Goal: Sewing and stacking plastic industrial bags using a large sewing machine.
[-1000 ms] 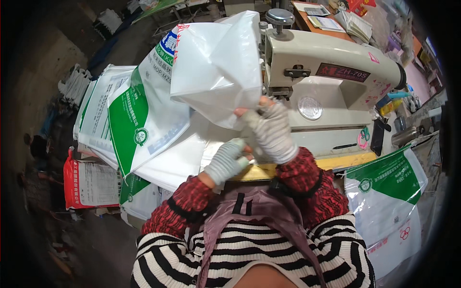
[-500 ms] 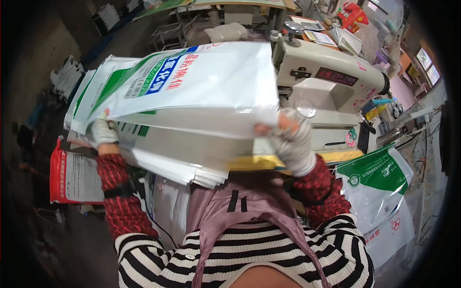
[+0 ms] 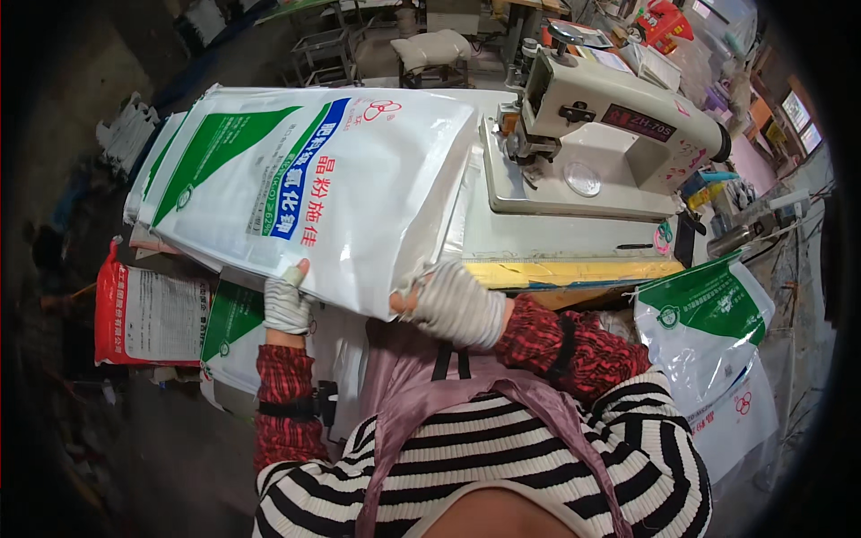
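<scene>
A white plastic woven sack [image 3: 377,197] with green, blue and red printing lies flat on top of a stack of similar sacks, left of the sewing machine. My left hand [image 3: 287,303], in a pale fingerless glove, grips the sack's near edge with the thumb on top; its other fingers are partly hidden. My right hand [image 3: 456,307], gloved the same way, is closed on the sack's near right corner, where the end bulges up slightly. The cream sewing machine [image 3: 619,117] stands on the table just beyond my right hand, apart from the sack.
A yellow strip [image 3: 574,272] runs along the table's front edge. Small pink-handled scissors [image 3: 662,238] and a dark pen [image 3: 634,247] lie before the machine. A red sack [image 3: 112,305] stands at left; a green-and-white sack [image 3: 704,314] hangs at right. A cushioned stool [image 3: 432,52] is behind.
My right hand has come left and nearer to me, drawing the sack's corner down from beside the machine. My left hand has shifted right and nearer along the edge. The sack now lies flatter.
</scene>
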Motion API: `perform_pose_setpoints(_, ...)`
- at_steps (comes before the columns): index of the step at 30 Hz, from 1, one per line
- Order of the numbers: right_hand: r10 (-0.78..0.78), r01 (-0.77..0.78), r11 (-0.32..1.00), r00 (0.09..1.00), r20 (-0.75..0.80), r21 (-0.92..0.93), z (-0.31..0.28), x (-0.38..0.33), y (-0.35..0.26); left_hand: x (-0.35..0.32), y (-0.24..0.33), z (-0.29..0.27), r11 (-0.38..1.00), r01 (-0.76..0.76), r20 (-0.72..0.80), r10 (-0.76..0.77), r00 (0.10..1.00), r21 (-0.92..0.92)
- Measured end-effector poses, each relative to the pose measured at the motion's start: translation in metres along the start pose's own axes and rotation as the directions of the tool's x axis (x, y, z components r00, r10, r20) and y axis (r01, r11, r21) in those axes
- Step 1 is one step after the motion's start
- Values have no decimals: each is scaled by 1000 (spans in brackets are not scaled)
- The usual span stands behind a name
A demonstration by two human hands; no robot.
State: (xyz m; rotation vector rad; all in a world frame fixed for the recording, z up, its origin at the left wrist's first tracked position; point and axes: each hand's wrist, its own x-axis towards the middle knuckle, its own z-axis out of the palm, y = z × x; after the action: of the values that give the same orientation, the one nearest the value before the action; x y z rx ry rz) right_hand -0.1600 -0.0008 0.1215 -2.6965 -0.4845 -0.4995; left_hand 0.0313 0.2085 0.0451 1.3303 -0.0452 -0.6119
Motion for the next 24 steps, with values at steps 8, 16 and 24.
perform_pose_setpoints(8,-141,96,975,965,221,203,-18,17,-57,-57,-38,-4,880,116,146,-54,988,-461)
perform_pose_setpoints(16,-126,44,822,986,107,567,69,-5,-21,-73,-76,13,710,452,372,-281,885,-540)
perform_pose_setpoints(24,164,-165,979,986,14,121,96,-27,62,-97,-71,12,928,248,48,-245,968,-276)
